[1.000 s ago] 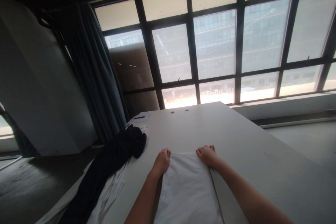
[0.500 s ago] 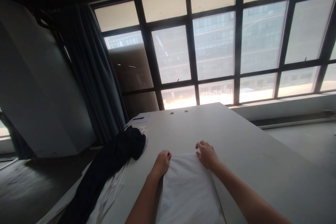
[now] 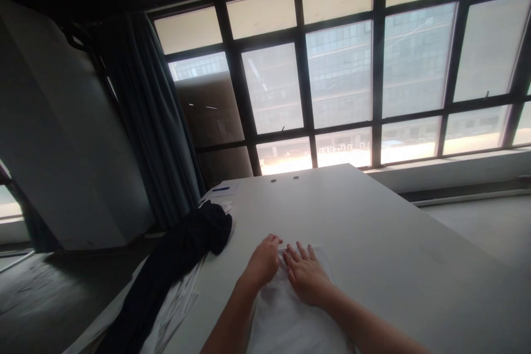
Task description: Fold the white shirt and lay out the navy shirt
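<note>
A folded white cloth [image 3: 286, 318] lies on the white table [image 3: 373, 232] right in front of me. My left hand [image 3: 263, 261] rests on the cloth's far left part, fingers loosely bent and pressing down. My right hand [image 3: 306, 275] lies flat on the cloth beside it, fingers stretched out toward the window. The two hands touch side by side at the middle of the cloth's far edge. Neither hand holds anything.
A dark garment [image 3: 178, 254] is draped over the table's left edge, on top of some white fabric [image 3: 174, 310]. A paper with a blue pen [image 3: 220, 188] lies at the far left corner. Large windows [image 3: 344, 72] and a curtain [image 3: 153, 121] stand beyond.
Both hands have left the far corners of the cloth and come together at its middle. My right hand has opened flat and slid to the left.
</note>
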`<action>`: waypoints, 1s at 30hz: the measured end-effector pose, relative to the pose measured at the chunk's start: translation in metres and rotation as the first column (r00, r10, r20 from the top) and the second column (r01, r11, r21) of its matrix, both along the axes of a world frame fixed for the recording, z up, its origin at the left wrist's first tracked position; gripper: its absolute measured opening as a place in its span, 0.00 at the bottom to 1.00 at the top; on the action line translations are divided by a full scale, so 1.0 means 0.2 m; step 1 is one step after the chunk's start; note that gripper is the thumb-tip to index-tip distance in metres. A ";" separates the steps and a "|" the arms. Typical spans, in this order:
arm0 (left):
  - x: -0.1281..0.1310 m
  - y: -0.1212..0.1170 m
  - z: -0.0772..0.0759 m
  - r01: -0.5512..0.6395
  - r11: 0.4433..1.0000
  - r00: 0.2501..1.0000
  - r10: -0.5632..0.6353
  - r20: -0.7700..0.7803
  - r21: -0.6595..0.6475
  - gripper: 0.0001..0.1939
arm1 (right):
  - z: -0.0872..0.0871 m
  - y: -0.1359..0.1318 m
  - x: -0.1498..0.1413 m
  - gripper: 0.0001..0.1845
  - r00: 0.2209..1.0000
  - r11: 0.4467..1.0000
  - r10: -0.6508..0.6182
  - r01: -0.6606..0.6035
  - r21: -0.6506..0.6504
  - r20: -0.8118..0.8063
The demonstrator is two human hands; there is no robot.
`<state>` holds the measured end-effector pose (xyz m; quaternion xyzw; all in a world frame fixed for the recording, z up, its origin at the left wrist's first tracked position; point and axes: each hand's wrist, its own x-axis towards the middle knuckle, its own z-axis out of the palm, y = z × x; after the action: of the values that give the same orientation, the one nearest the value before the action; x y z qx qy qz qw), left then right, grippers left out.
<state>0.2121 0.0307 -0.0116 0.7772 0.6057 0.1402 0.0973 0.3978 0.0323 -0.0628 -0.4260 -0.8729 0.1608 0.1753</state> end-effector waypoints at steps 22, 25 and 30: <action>-0.06 -0.51 -0.14 -0.010 0.985 0.993 -0.011 -0.120 -0.174 0.55 | 0.10 0.05 0.17 0.16 0.898 0.985 -0.120 0.163 0.066 -0.422; -0.07 -0.45 -0.16 -0.126 0.987 0.988 0.115 -0.108 -0.103 0.55 | 0.09 -0.09 0.31 0.07 0.905 0.993 -0.009 0.059 0.105 -0.425; -0.08 -0.40 -0.15 -0.197 0.961 0.980 0.191 0.048 0.195 0.32 | 0.02 -0.24 0.52 0.20 0.946 0.997 0.070 -0.057 0.050 -0.318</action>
<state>0.1959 -0.0500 -0.0425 0.7178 0.6605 0.2199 0.0135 0.5017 -0.0165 -0.0588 -0.3626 -0.8492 0.2157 0.3176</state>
